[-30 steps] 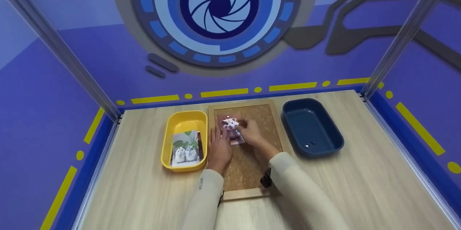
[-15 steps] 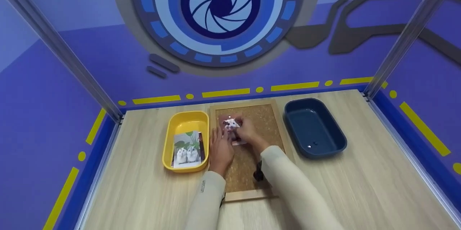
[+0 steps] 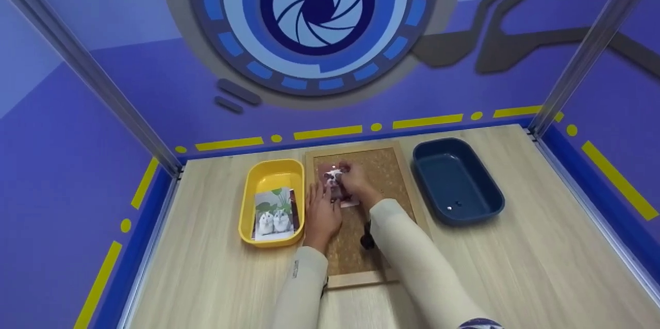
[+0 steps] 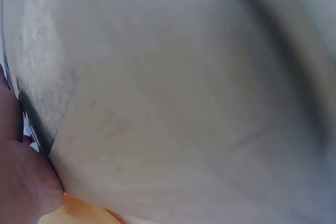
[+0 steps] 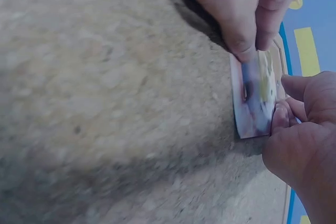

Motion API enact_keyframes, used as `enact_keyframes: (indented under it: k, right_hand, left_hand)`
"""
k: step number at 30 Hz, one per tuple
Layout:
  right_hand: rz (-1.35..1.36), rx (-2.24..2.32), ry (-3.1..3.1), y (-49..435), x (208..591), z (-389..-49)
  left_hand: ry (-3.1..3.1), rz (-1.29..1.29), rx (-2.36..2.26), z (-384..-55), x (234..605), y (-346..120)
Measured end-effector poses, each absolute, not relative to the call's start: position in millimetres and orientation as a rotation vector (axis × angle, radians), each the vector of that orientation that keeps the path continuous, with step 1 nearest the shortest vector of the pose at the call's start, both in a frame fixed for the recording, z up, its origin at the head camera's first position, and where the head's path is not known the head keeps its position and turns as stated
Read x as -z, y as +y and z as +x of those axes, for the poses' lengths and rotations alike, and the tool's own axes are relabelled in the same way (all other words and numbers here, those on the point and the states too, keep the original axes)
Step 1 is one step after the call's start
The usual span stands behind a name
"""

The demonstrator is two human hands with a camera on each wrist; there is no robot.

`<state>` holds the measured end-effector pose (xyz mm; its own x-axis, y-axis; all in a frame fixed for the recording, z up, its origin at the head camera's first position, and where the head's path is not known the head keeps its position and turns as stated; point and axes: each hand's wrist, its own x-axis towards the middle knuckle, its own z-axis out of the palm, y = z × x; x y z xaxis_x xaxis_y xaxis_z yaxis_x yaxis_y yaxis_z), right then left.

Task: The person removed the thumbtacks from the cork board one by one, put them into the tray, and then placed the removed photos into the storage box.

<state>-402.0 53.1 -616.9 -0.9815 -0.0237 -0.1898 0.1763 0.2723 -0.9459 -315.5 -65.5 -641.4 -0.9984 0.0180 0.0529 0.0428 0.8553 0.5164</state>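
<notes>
A hamster photo [image 3: 337, 192] lies on the framed cork board [image 3: 356, 241], with a small white dot, like a pin head, near its top edge. My left hand [image 3: 323, 218] rests along the photo's left side, fingers stretched forward and fingertips touching it. The right hand [image 3: 358, 183] reaches over from the right, thumb and curled forefinger brought together on the photo's right part; whatever is between the tips is hidden. In the right wrist view those fingertips meet the photo [image 5: 254, 111], and the left hand [image 5: 310, 129] is opposite.
Left of the board stands a yellow tray [image 3: 276, 170], with several photos inside, two white hamsters on the top one. To the right is a dark blue tray [image 3: 456, 177] holding a few tiny shiny pieces. Purple panels enclose the wooden table [image 3: 206, 267] behind and at the sides.
My right hand has shifted a little left and forward over the photo, covering more of it. The left hand has stayed at the photo's left side; the whole view has drifted slightly.
</notes>
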Motion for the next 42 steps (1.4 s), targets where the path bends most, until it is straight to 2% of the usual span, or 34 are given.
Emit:
enact_keyframes:
  k: [12, 28, 42]
  right_hand:
    - [0.162, 1.806, 2.239, 45.4, 610.1, -411.7]
    - [0.153, 1.725, 2.344, 43.7, 614.3, -417.0]
    - [0.255, 1.531, 2.572, 35.6, 610.7, -420.3]
  left_hand:
    - [-2.971, -0.104, 0.797, -315.0, 642.1, -67.2]
    - [-2.995, -0.07, 0.786, -317.0, 644.5, -67.2]
    - [-2.994, -0.048, 0.772, -316.1, 645.9, -64.9]
